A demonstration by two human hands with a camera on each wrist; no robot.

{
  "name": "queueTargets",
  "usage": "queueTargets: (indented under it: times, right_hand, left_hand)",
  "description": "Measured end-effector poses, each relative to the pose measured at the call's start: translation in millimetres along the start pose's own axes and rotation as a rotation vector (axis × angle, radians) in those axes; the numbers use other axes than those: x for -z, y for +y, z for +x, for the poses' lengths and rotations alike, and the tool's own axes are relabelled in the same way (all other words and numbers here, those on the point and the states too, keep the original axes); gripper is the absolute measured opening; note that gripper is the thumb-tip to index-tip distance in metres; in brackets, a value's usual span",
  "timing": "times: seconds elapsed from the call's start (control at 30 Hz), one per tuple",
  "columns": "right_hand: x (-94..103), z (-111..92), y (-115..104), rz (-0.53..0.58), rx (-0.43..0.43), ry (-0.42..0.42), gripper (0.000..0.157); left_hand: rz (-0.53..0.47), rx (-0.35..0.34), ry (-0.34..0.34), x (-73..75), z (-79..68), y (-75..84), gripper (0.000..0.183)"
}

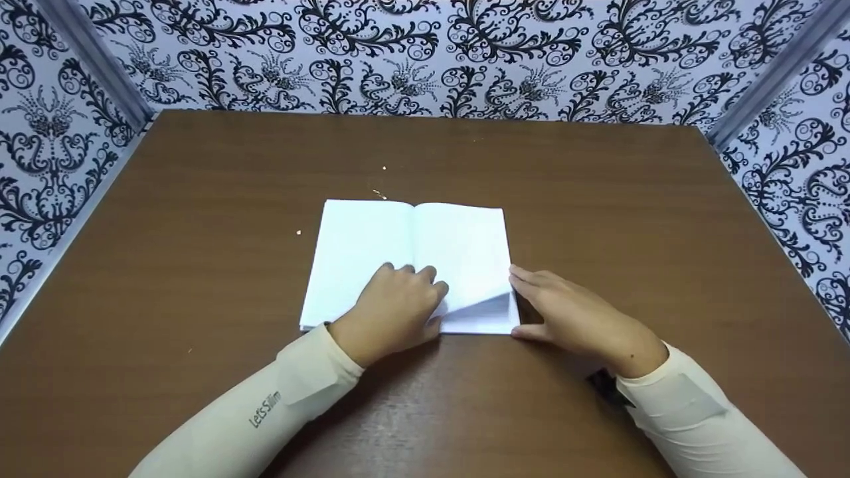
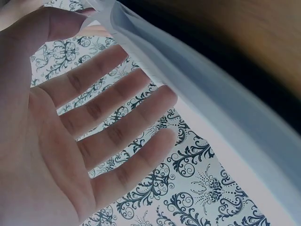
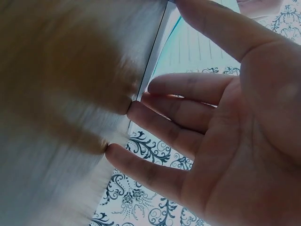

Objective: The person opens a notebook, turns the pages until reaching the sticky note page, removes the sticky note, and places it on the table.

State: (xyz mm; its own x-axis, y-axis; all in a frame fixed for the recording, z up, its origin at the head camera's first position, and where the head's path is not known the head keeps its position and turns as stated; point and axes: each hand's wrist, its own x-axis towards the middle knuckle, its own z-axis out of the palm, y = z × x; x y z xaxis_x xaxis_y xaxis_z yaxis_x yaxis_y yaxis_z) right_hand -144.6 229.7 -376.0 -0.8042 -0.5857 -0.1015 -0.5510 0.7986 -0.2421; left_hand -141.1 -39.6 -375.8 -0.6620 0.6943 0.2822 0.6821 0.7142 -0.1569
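An open notebook (image 1: 458, 232) with white pages lies on the table; faint ruled lines show on a page (image 3: 193, 52) in the right wrist view. My left hand (image 1: 398, 309) reaches over its lower middle and pinches a page (image 2: 101, 21) near the bottom edge between thumb and index finger. The other fingers (image 2: 141, 108) stretch out along the paper. That page's lower right part is raised, with a shadowed gap under it. At the notebook's right side is my right hand (image 1: 578, 315), fingers extended, fingertips (image 3: 134, 110) at the edge, thumb by the lower corner.
The brown wooden table (image 1: 631, 212) surrounds the notebook. Small pale specks (image 1: 299, 232) lie left of and behind it. Walls with black scroll-patterned paper (image 1: 372, 60) stand behind and at both sides. Pale sleeves (image 1: 265, 405) cover both forearms.
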Motion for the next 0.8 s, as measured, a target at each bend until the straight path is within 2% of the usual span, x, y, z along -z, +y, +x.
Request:
queueTargets:
  times: [0.3, 0.47, 0.63, 0.8]
  right_hand:
    - [0.6, -1.0, -2.5, 0.045, -0.050, -0.024, 0.079]
    - [1.5, 0.0, -3.3, 0.044, -0.077, -0.044, 0.079]
    - [0.7, -0.1, -1.9, 0.032, -0.052, -0.037, 0.077]
    - [0.8, -0.4, -1.3, 0.008, -0.019, -0.027, 0.074]
  left_hand:
    - [0.014, -0.003, -0.018, -0.7, 0.4, 2.1, 0.018]
    - [0.020, 0.006, -0.002, -1.9, 0.4, 3.6, 0.014]
    - [0.021, 0.017, 0.017, -1.3, 0.9, 5.0, 0.013]
    - [0.023, 0.033, 0.006, -0.5, 1.6, 5.3, 0.016]
